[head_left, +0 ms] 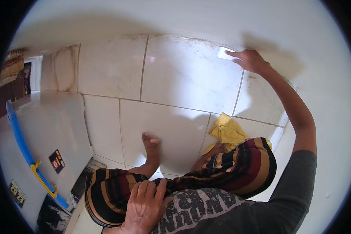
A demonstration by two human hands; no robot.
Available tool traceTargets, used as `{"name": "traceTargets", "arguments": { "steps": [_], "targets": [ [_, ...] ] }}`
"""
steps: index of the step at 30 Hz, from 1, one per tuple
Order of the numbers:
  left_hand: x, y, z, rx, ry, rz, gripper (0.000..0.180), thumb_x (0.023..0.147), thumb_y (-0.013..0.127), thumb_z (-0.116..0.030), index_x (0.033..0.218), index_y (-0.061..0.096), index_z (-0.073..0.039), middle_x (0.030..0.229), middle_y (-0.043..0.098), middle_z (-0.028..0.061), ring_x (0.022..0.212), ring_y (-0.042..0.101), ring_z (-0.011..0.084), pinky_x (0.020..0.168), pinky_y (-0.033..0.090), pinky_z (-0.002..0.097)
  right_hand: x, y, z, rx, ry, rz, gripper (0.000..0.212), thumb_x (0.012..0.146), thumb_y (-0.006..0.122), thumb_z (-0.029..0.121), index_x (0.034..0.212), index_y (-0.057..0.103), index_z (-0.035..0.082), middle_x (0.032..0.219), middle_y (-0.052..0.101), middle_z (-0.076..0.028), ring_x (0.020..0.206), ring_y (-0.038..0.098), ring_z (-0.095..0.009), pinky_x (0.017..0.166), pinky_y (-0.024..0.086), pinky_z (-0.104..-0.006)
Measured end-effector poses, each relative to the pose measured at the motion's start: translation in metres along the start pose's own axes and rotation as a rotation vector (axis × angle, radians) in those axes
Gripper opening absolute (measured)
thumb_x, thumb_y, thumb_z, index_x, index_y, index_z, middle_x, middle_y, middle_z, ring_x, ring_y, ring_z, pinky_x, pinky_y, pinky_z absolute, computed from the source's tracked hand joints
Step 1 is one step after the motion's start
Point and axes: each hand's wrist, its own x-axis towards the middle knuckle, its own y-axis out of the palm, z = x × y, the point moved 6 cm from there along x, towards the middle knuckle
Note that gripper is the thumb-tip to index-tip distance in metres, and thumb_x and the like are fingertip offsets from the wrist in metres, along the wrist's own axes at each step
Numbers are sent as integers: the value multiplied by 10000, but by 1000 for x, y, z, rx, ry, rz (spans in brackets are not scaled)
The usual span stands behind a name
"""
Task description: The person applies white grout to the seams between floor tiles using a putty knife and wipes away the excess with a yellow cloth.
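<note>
One white pad (223,53), flat and straight-edged, lies on the smooth tile floor (167,126) at the foot of the wall (124,17), under the right grip's (252,61) fingers; whether they pinch it cannot be told. Left grip (146,201): unclenched, resting on striped fabric (105,195). One crumpled yellow cloth (227,128) lies at one of two bare feet (151,146). One pale plastic box (50,124), two stickers (57,161).
</note>
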Motion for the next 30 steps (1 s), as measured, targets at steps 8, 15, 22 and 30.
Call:
{"name": "traceTargets", "arguments": {
  "steps": [8,15,22,30],
  "targets": [
    [-2,1,-4,30,30,-21,528,739,674,-183,1210,505,-15,967,537,127,979,529,285,881,434,384,44,-3,47,-46,77,24,434,933,492,252,1364,444,267,1009,639,-95,975,589,-254,871,461,-384],
    [-11,13,-3,-17,-5,9,546,743,677,-197,1226,498,-16,973,533,134,979,524,287,887,428,391,16,2,20,-97,127,174,436,926,503,268,1358,448,277,978,643,-97,935,604,-253,833,479,-389],
    [-1,2,-6,43,66,27,540,727,700,-250,1179,528,-10,925,533,115,963,527,264,888,432,378,75,-10,69,-69,-6,-38,421,937,486,246,1356,450,276,1008,648,-110,936,613,-268,840,483,-393],
    [-10,8,-1,-42,23,7,528,739,676,-205,1200,513,-7,986,535,134,1002,520,283,919,420,385,43,-4,52,-58,156,203,418,938,486,243,1355,452,269,1045,647,-102,980,595,-279,874,473,-400]
  ]
}}
